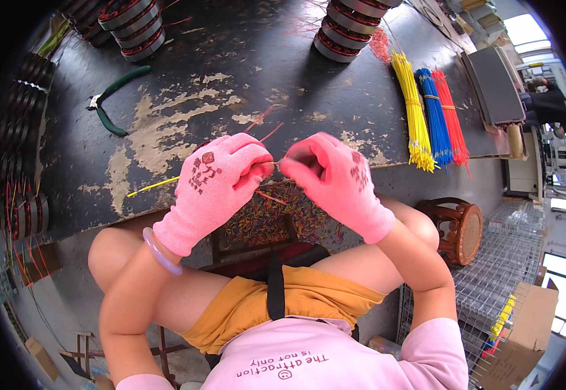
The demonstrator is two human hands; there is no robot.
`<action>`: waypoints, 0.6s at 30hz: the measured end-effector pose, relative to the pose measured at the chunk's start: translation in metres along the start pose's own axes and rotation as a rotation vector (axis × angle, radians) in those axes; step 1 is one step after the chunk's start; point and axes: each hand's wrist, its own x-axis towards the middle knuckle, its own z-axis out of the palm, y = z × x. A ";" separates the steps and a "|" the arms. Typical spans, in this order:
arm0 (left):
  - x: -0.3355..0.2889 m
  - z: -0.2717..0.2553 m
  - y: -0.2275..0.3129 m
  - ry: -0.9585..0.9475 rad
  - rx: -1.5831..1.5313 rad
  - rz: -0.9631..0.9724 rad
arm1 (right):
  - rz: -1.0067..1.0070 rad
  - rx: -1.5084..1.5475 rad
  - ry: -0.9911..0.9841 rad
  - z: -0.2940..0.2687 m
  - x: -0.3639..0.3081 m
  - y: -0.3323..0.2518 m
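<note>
My left hand, in a pink printed glove, is closed at the near edge of the worn black table. A yellow wire runs out leftward from under it. Thin red wires stick out beyond its fingers, and another reddish end shows below. Facing it is my right hand, gloved alike, thumb and fingers pinched together. A short thin bit of wire spans the small gap between both hands' fingertips. The gloves hide how the wires meet.
Green-handled pliers lie at the left. Stacked stators stand at the back. Yellow, blue and red wire bundles lie at the right. Colourful scraps sit below the edge, a wooden stool to the right.
</note>
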 end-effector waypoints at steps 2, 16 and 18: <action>0.001 0.001 0.001 0.022 0.019 -0.002 | -0.365 -0.341 0.152 0.006 0.001 0.014; 0.001 0.002 0.002 0.019 0.047 0.019 | -0.062 0.166 -0.030 -0.008 0.009 0.015; 0.000 0.001 0.001 0.044 0.073 0.027 | 0.286 0.260 -0.378 -0.014 0.018 -0.013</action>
